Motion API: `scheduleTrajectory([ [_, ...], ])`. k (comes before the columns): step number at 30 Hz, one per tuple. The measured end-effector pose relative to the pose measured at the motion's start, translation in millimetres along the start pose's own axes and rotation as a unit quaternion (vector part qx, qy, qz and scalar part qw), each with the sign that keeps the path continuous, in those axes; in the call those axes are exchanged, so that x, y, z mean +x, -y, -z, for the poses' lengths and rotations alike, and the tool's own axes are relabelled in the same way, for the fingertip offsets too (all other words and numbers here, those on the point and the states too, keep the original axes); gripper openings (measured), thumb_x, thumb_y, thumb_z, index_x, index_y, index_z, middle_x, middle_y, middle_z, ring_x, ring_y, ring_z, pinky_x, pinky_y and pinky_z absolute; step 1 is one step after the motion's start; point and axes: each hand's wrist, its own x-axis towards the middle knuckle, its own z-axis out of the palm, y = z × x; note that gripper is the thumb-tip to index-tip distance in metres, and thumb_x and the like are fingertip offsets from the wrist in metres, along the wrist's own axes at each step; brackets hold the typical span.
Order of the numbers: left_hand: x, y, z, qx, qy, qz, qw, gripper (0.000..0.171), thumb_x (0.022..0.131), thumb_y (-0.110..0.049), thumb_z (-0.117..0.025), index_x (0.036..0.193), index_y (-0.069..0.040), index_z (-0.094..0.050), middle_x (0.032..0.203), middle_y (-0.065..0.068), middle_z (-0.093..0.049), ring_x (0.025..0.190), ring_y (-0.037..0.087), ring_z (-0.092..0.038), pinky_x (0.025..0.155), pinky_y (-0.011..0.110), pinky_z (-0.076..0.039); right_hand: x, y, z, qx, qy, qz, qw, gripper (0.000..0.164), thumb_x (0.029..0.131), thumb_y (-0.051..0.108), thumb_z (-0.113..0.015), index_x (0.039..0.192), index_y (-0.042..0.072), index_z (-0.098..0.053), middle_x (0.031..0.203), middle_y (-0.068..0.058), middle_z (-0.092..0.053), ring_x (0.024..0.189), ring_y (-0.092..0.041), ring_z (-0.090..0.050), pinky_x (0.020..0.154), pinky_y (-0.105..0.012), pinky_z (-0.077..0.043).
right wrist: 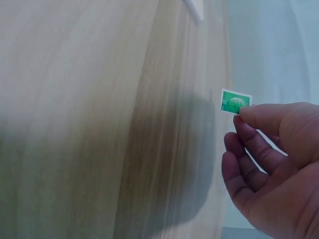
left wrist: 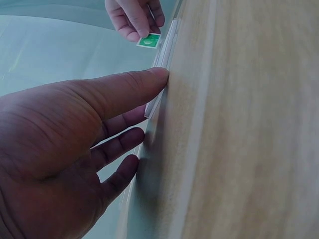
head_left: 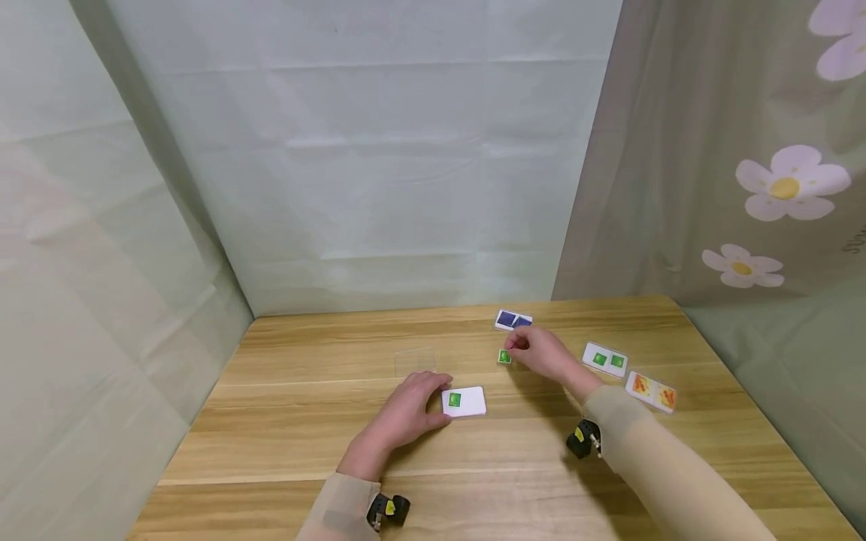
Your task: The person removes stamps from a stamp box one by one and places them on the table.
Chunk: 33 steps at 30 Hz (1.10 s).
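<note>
1. Right hand [head_left: 540,353]: thumb and finger pinched tight on a small green rectangular paper stamp with a white border [right wrist: 236,101]. Stamp is in the air, over the tabletop's far half, right of centre.
2. Left hand [head_left: 404,409]: part open, thumb and index bracketing the left end of a white rectangular card [head_left: 472,405]. Card lies mid-tabletop, one green stamp [head_left: 455,400] on its left half, right half bare.
3. Also on the wood-grain tabletop [head_left: 291,424]: clear plastic sheet [head_left: 415,362] toward far edge; card with two dark blue stamps [head_left: 513,321] just inside far edge; cards with two green stamps [head_left: 605,360] and two orange stamps [head_left: 652,391] toward right edge.
4. My read, stamp onto bare half: brace card lightly, square stamp to its neighbour, lower flat, release straight up. Don't bend the held corner.
</note>
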Motion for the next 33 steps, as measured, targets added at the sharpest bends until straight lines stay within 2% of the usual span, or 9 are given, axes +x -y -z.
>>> scheduleTrajectory([
  [16,4.1,-0.1,-2.6,-0.001,0.004,0.004,1.0000,0.064,0.092,-0.019,-0.093,0.148,-0.005,-0.065,0.142,0.010,-0.070,0.137,0.032,-0.059,0.121,0.054,-0.045,14.3,-13.6,-10.5,-0.028,-0.017,0.017,0.999,0.008,0.104,0.007,-0.076,0.102,0.000,-0.073,0.098,-0.005,-0.072,0.091,-0.020,-0.063,0.083,-0.037,-0.055],
  [22,3.4,-1.6,-1.4,-0.003,0.007,0.007,0.9999,0.063,0.092,-0.019,-0.092,0.148,-0.005,-0.065,0.143,0.010,-0.070,0.137,0.032,-0.059,0.120,0.054,-0.045,16.4,-12.8,-15.0,-0.040,-0.017,0.006,0.999,0.006,0.105,0.008,-0.075,0.102,0.002,-0.074,0.098,-0.004,-0.072,0.090,-0.020,-0.062,0.083,-0.038,-0.055],
  [33,3.1,-1.3,-3.7,0.002,0.005,0.009,0.9999,0.064,0.092,-0.018,-0.093,0.148,-0.005,-0.066,0.141,0.010,-0.070,0.135,0.031,-0.060,0.120,0.054,-0.046,17.6,-11.0,-18.5,-0.089,-0.029,0.018,0.995,0.006,0.102,0.003,-0.077,0.098,0.008,-0.076,0.095,-0.001,-0.072,0.089,-0.019,-0.065,0.088,-0.042,-0.058],
])
